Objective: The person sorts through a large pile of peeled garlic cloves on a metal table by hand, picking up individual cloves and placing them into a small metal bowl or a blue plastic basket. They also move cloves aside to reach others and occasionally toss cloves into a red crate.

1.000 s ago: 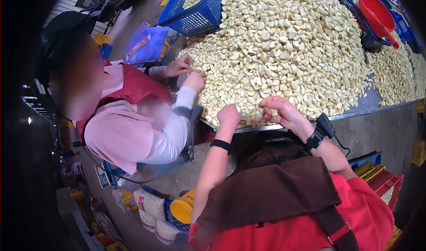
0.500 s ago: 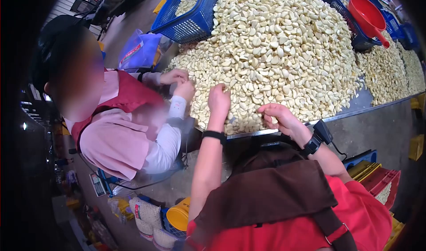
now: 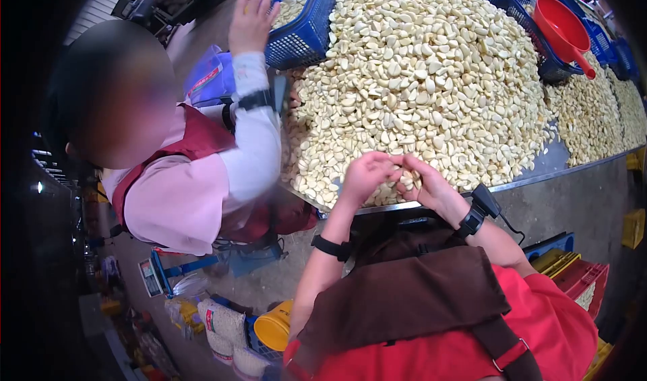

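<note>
A large heap of pale, peeled garlic cloves covers the metal-edged table. My left hand is at the heap's near edge, its fingers bent together and reaching over to my right hand's fingertips; whatever they pinch is hidden. My right hand is cupped, palm turned up, with a few garlic cloves between its curled fingers. The two hands meet just above the front rim of the table.
On the left a co-worker raises one hand beside a blue basket holding cloves. A red scoop rests on another blue basket at back right. Further heaps lie right; a yellow bucket stands below.
My left hand has moved right from the heap to meet my right hand, which stays nearly in place. The co-worker has lifted one hand from the cloves up toward the blue basket.
</note>
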Tool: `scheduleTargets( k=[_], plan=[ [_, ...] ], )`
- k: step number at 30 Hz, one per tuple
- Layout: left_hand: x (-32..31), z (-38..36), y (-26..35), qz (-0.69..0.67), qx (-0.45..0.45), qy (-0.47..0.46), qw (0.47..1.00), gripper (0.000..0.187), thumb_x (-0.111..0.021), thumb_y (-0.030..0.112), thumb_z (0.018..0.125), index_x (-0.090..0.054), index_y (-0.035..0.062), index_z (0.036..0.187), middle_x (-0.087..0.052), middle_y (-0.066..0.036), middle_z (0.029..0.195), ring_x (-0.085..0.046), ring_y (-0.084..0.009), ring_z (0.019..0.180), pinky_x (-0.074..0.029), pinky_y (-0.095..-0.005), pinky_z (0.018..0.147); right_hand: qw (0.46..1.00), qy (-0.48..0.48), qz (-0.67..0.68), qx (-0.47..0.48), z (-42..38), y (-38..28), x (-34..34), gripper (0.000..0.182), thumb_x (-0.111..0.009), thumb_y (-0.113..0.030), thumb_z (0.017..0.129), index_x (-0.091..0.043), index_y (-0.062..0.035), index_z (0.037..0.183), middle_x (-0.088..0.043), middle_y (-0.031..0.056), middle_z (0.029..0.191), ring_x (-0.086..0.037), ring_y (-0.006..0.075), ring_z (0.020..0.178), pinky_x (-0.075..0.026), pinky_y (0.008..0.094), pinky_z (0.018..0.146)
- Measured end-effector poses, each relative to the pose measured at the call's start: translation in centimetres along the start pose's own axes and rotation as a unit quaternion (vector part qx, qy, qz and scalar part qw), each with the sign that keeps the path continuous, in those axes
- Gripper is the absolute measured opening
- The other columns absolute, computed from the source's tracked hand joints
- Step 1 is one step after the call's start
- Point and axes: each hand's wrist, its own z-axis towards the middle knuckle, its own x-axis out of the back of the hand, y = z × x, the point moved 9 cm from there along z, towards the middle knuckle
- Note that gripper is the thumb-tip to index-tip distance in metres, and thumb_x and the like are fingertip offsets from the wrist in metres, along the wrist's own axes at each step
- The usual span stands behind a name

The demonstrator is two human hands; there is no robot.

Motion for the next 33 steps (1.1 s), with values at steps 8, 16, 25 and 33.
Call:
scheduleTargets(
  k=[8,16,25,33],
  plan=[
    [19.1,1.7,-10.7,0.302,0.281,0.310,0.856,0.037,-0.058,0.007,0.076,-0.061,0.0040,0.112,-0.061,-0.024,0.106,-0.060,-0.0337,0.100,-0.047,-0.0359,0.088,0.998,-0.056,0.012,0.006,-0.4,-0.1,1.5,0.034,-0.047,-0.037,0.095,-0.053,-0.0072,0.080,-0.050,0.0035,0.070,-0.050,0.0165,0.062,-0.041,0.0261,0.054],
    [8.3,0.4,0.1,0.478,0.059,0.167,0.860,0.039,-0.063,0.021,0.075,-0.063,0.0185,0.113,-0.051,-0.021,0.124,-0.047,-0.0385,0.117,-0.041,-0.0406,0.098,0.998,-0.060,-0.004,0.021,-0.9,-0.8,2.3,0.037,-0.044,-0.035,0.096,-0.057,-0.0048,0.079,-0.055,0.0043,0.070,-0.053,0.0156,0.060,-0.040,0.0271,0.050],
    [11.3,-0.8,-1.8,0.652,0.272,0.075,0.703,0.041,-0.064,0.023,0.071,-0.065,0.0155,0.112,-0.058,-0.014,0.122,-0.061,-0.0330,0.103,-0.048,-0.0387,0.089,0.998,-0.040,-0.027,0.036,-1.4,-2.2,3.1,0.020,-0.050,-0.020,0.090,-0.059,-0.0031,0.097,-0.053,0.0020,0.068,-0.049,0.0134,0.057,-0.038,0.0244,0.048],
    [6.6,0.1,-2.9,0.557,0.166,-0.036,0.813,0.039,-0.061,0.024,0.073,-0.064,0.0217,0.112,-0.047,-0.017,0.134,-0.057,-0.0309,0.110,-0.048,-0.0387,0.089,0.996,-0.047,-0.072,0.036,-1.8,-2.3,2.3,0.020,-0.049,-0.018,0.092,-0.058,-0.0009,0.099,-0.051,0.0024,0.066,-0.047,0.0128,0.056,-0.034,0.0235,0.044]
  ],
)
